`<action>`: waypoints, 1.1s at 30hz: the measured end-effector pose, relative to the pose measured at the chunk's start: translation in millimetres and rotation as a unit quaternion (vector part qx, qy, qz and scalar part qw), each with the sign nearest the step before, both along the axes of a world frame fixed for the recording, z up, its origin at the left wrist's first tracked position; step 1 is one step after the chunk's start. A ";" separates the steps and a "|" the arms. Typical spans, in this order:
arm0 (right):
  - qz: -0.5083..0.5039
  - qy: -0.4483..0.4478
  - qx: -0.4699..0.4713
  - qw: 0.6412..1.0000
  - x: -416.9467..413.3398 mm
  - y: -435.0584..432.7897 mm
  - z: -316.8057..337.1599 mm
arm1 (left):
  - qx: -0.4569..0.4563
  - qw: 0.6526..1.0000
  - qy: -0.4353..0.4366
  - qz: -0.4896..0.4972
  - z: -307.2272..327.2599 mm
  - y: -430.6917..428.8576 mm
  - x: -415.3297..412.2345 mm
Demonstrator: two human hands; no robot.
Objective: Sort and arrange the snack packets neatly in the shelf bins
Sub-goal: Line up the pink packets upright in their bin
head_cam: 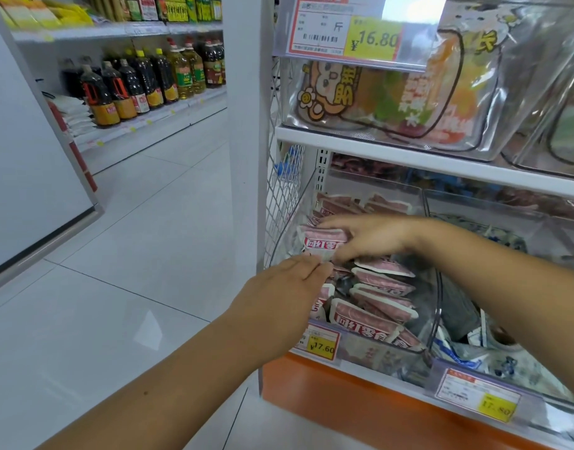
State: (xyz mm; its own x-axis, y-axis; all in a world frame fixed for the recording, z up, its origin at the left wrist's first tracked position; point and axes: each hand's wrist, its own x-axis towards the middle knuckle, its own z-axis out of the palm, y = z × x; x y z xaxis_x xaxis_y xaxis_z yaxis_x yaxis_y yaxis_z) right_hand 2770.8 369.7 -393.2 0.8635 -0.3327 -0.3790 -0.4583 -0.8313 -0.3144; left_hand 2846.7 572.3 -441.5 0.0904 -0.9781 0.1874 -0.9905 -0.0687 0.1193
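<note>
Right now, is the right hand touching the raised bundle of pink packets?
Touching. The head view shows the right hand pinching the bundle of pink packets, with digits lying over and under it.

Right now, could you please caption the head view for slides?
Right hand grips pink snack packets, left hand touching them, in a clear shelf bin.

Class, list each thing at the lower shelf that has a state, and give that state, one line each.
right hand, grips the pink packet bundle, fingers above, thumb below.
left hand, straight fingers touch the bundle's lower edge.
pink packet bundle, held over the left bin.
left bin, part full, loose pink packets lying jumbled.
right bin, holds blue-white packets, untidy.
</note>
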 end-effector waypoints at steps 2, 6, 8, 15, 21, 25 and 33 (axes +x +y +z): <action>0.017 0.051 -0.005 0.999 -3.6 0.0 -2.7 | 0.006 1.000 -0.014 0.016 1.8 -3.7 -2.3; 0.017 -0.063 -0.085 0.994 1.5 11.5 -22.3 | -0.007 0.999 -0.022 0.040 -1.0 -9.9 -3.9; -0.008 -0.134 -0.112 0.985 8.9 11.3 -28.7 | -0.001 0.999 -0.026 0.040 -4.8 -10.8 -2.0; 0.018 -0.079 -0.035 0.996 1.2 13.4 -28.5 | 0.046 0.997 -0.041 0.037 -1.7 -10.6 -10.0; 0.007 -0.082 -0.171 0.982 -42.6 -7.3 14.5 | 0.106 0.992 0.064 0.037 19.2 -32.7 -7.1; 0.021 0.107 -0.244 0.964 -59.1 -17.1 0.1 | 0.055 0.992 0.115 0.016 20.1 -58.5 -13.4; -0.096 -0.069 -0.205 0.972 -42.6 -46.5 20.7 | 0.099 0.993 0.050 0.038 -7.2 -92.4 -2.6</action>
State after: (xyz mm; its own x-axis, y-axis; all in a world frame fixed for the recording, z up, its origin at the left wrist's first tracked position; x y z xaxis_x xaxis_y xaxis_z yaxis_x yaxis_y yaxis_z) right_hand 2728.3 323.2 -372.5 0.8042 -0.5907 -0.0667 -0.5938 -0.8034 -0.0447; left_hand 2844.1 479.9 -448.7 0.1730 -0.9847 -0.0218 -0.9655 -0.1740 0.1936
